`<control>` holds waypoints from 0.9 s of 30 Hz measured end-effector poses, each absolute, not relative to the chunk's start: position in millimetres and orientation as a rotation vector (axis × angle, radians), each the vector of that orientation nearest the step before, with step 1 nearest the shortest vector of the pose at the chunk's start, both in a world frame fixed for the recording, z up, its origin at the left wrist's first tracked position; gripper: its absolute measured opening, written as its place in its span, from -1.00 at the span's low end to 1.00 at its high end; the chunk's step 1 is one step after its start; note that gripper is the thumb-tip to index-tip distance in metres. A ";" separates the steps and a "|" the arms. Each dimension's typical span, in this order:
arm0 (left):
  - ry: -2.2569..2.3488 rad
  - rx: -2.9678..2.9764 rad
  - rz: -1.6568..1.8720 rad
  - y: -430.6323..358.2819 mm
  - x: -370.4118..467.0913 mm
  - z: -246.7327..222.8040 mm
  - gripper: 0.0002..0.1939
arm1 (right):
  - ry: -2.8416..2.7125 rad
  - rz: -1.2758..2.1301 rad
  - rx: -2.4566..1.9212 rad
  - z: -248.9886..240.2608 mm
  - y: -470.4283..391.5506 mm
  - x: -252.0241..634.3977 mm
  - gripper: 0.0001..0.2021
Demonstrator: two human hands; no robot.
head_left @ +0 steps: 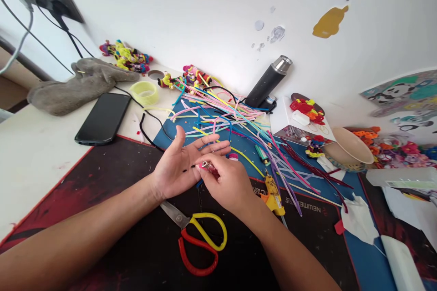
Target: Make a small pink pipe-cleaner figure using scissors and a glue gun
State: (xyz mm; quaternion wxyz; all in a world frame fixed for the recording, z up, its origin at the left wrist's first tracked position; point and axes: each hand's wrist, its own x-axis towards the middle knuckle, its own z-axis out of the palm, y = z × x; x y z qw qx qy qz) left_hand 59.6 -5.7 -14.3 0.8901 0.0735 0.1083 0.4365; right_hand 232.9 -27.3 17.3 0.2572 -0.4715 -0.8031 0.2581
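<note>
My left hand [175,170] is held palm up with its fingers spread, above the dark desk mat. Small black bits [185,171] lie on its palm. Pinched in my right hand [232,184] is a small red piece with a pale, ring-like end [205,164]; its kind is not clear, as the fingers hide most of it. Its tip is over the left palm, close to one black bit. Below the hands lie scissors [208,216] with one yellow and one red handle, their blades partly under my left wrist.
Behind the hands, loose pipe cleaners [221,109] spread over a blue mat [162,134]. A yellow glue gun [273,193] lies to the right. Farther off are a black thermos [268,82], a phone [103,118], a yellow tape roll [144,94] and a bowl [355,148].
</note>
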 end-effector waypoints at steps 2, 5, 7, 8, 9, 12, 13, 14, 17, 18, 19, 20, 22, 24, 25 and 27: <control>0.233 0.164 0.906 -5.7 59.9 -13.9 -0.14 | -2.195 0.690 -1.297 16.7 -27.5 231.9 -0.91; 0.259 0.175 0.911 -5.8 60.9 -13.6 -0.14 | -2.221 0.665 -1.325 15.5 -28.0 230.3 -0.91; 0.270 0.184 0.912 -5.8 61.5 -13.8 -0.14 | -2.236 0.641 -1.341 14.8 -28.4 229.4 -0.91; 0.274 0.190 0.911 -5.8 61.7 -14.0 -0.14 | -2.242 0.628 -1.345 14.5 -28.7 229.1 -0.91; 0.278 0.196 0.909 -5.8 61.9 -14.2 -0.14 | -2.247 0.617 -1.347 14.2 -28.9 228.9 -0.92; 0.294 0.212 0.900 -6.0 62.2 -14.4 -0.15 | -2.250 0.597 -1.342 13.2 -29.4 228.9 -0.92; 0.299 0.215 0.897 -6.0 62.2 -14.2 -0.16 | -2.247 0.596 -1.339 12.8 -29.6 229.0 -0.92; 0.303 0.218 0.896 -6.1 62.2 -14.0 -0.16 | -2.242 0.595 -1.338 12.4 -29.7 229.1 -0.92; 0.317 0.225 0.892 -5.9 62.3 -12.8 -0.18 | -2.205 0.617 -1.339 11.2 -30.3 229.8 -0.93; 0.331 0.226 0.888 -5.5 62.5 -12.3 -0.19 | -2.183 0.631 -1.337 11.1 -30.5 230.2 -0.93; 0.352 0.221 0.885 -5.1 62.7 -11.6 -0.20 | -2.158 0.646 -1.333 11.2 -30.8 230.7 -0.92; 0.380 0.210 0.884 -4.4 63.1 -10.9 -0.20 | -2.129 0.661 -1.326 11.7 -31.0 231.4 -0.92; 0.445 0.172 0.897 -2.6 63.9 -9.3 -0.23 | -2.059 0.682 -1.309 13.4 -31.3 233.1 -0.90; 0.511 0.132 0.922 -0.7 65.0 -8.4 -0.27 | -1.978 0.692 -1.295 15.9 -31.1 235.2 -0.89; 0.540 0.120 0.931 0.0 65.5 -8.6 -0.31 | -1.936 0.693 -1.286 17.0 -30.8 236.4 -0.90; 0.575 0.122 0.919 0.7 66.3 -10.3 -0.42 | -1.864 0.690 -1.266 18.9 -29.8 238.8 -0.90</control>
